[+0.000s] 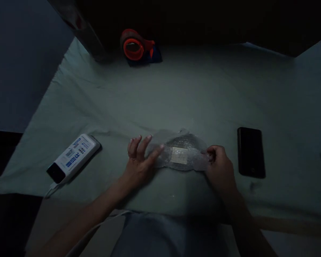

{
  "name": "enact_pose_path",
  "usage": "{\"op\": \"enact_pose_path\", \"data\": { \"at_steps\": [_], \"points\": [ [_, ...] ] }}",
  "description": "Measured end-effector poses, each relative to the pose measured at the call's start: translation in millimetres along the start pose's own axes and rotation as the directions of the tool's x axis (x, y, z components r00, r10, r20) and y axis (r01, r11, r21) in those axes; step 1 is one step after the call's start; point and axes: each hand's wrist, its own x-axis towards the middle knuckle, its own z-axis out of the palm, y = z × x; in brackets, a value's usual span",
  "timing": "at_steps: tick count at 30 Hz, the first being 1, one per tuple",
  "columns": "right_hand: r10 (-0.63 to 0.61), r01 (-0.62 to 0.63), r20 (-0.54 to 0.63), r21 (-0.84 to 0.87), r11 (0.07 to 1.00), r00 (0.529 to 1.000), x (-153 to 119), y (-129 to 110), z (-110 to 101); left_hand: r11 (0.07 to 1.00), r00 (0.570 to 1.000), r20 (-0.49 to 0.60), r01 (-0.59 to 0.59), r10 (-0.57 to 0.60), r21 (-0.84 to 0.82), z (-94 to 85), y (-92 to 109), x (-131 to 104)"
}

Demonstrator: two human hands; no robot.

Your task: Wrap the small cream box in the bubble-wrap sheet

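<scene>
The one camera sits on the wearer's head, facing forward and down over the tabletop [192, 96] at moderate range, its view running from the lap [160, 237] at six o'clock to the orange tape dispenser [142, 48] near eleven.

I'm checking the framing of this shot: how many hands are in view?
2. The left hand is at the left end of the bubble wrap, fingers spread; the right hand grips its right end. Dark areas could hide others.
</scene>
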Motion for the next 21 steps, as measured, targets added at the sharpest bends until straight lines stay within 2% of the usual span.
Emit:
{"op": "enact_pose_path", "data": {
  "at_steps": [2,3,4,5,8,10,13,16,18,21],
  "points": [
    [-0.137,0.136,-0.010,-0.102,0.986,0.990,2.6,-2.6,-1.3,0.983,0.980,0.073,-0.185,0.185,-0.011,-3.0,0.0,5.9],
    [-0.194,0.192,0.002,-0.144,0.971,0.981,4.7,-4.3,-3.0,0.969,0.960,0.128,-0.243,0.248,-0.054,-5.3,0.1,11.3],
    [-0.229,0.228,0.015,-0.180,0.957,0.973,7.0,-6.1,-5.2,0.962,0.940,0.212,-0.251,0.269,-0.110,-7.7,0.4,18.2],
    [-0.244,0.242,0.018,-0.212,0.947,0.970,9.6,-8.1,-7.6,0.966,0.929,0.272,-0.218,0.249,-0.141,-9.9,0.8,26.2],
    [-0.252,0.235,-0.020,-0.301,0.924,0.968,16.3,-15.7,-13.9,0.973,0.935,0.284,-0.175,0.213,-0.152,-13.1,2.8,52.2],
    [-0.309,0.288,-0.007,-0.344,0.894,0.951,19.0,-23.8,-15.1,0.971,0.928,0.299,-0.179,0.221,-0.162,-11.4,5.3,67.4],
    [-0.434,0.439,0.104,-0.376,0.816,0.895,22.0,-40.7,-11.6,0.940,0.863,0.399,-0.216,0.310,-0.262,-4.8,10.0,84.6],
    [-0.435,0.477,0.199,-0.417,0.774,0.878,27.6,-55.6,-5.9,0.932,0.824,0.473,-0.167,0.311,-0.322,1.5,11.0,95.9],
    [-0.409,0.465,0.222,-0.421,0.778,0.885,32.7,-58.0,-3.0,0.935,0.818,0.507,-0.098,0.271,-0.342,3.7,7.4,99.5],
    [-0.408,0.459,0.208,-0.408,0.789,0.889,37.7,-45.3,1.3,0.945,0.831,0.533,0.023,0.163,-0.325,5.0,-3.5,96.9]
  ]
}}
